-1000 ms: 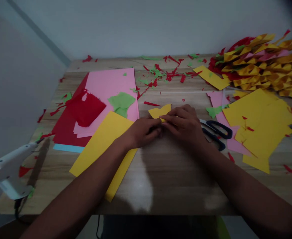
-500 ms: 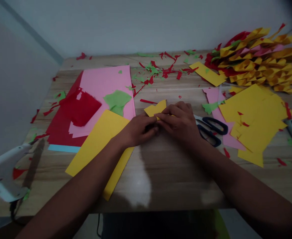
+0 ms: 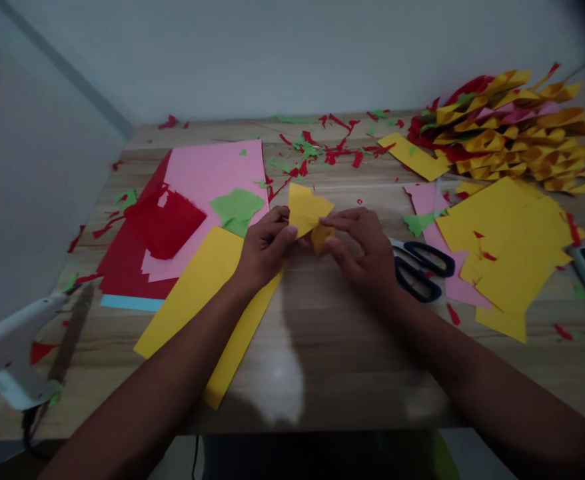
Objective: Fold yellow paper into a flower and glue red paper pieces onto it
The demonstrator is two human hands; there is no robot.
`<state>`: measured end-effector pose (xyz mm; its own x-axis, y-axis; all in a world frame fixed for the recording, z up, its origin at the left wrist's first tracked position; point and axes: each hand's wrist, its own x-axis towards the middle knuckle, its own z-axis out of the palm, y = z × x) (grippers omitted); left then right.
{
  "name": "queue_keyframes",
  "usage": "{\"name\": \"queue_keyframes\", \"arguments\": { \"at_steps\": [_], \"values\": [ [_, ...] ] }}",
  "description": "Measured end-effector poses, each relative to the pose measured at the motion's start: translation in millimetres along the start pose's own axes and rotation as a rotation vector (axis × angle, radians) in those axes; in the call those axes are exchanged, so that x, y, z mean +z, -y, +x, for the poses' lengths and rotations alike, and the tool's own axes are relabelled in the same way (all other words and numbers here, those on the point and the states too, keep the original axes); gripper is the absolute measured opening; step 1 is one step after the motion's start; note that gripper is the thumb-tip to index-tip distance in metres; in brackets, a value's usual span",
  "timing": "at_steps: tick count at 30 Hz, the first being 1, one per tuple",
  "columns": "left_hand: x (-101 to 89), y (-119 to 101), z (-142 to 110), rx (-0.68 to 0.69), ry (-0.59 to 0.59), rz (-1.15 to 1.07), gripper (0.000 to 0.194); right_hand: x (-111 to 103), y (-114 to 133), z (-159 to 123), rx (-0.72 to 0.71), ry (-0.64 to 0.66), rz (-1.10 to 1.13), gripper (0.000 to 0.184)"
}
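A small folded piece of yellow paper (image 3: 306, 208) is raised between my hands over the middle of the table. My left hand (image 3: 268, 243) pinches its left side, thumb in front and fingers behind. On its lower right, a darker flap bends toward my right hand (image 3: 365, 247), whose thumb and fingertips close on that flap. Dark-handled scissors (image 3: 425, 260) lie just right of my right hand, their blades partly hidden behind it. Under my left forearm rests a larger yellow sheet (image 3: 192, 290).
Pink (image 3: 217, 163) and red sheets lie at left, with crumpled red paper (image 3: 165, 223) and a green scrap (image 3: 237, 207) on top. A glue gun (image 3: 22, 347) stands at the left edge. Cut yellow sheets (image 3: 510, 240) and a bundle of folded yellow paper (image 3: 517, 140) lie at right.
The small yellow paper has been lifted off the table and tilted up. My left hand has moved up and grips its left side; my right-hand fingers have spread apart around its folded flap.
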<state>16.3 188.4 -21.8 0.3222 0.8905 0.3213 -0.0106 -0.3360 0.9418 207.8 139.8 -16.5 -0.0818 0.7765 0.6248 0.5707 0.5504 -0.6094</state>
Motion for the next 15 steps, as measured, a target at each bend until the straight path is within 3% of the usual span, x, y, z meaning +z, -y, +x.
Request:
{"name": "queue_keyframes", "arguments": {
  "at_steps": [3, 6, 8, 10, 11, 13, 15],
  "values": [
    [-2.2, 2.2, 1.2, -0.06, -0.053, -0.116, 0.033, -1.0, -8.2, 2.5, 0.064, -0.093, 0.021, 0.02],
    [-2.9, 5.4, 2.2, -0.114, -0.089, -0.161, 0.035, -8.3, -4.8, 8.1, -0.059, -0.097, -0.046, 0.019],
    [-2.5, 6.6, 2.7, -0.123, -0.101, -0.161, 0.033, -18.5, 13.6, 10.5, -0.126, -0.024, -0.083, 0.019],
    [-2.1, 6.4, 2.9, -0.125, -0.101, -0.139, 0.032, -31.0, 46.2, 7.1, -0.072, 0.131, -0.009, 0.02],
    [-1.9, 5.9, 3.0, -0.127, -0.104, -0.124, 0.033, -36.9, 65.9, 1.9, -0.006, 0.284, 0.105, 0.021],
    [-1.7, 4.5, 3.0, -0.136, -0.111, -0.094, 0.034, -45.2, 105.1, -16.7, 0.166, 0.738, 0.459, 0.026],
    [-1.4, 3.1, 2.9, -0.147, -0.116, -0.081, 0.035, -46.1, 134.8, -44.6, 0.188, 0.905, 0.566, 0.019]
  ]
}}
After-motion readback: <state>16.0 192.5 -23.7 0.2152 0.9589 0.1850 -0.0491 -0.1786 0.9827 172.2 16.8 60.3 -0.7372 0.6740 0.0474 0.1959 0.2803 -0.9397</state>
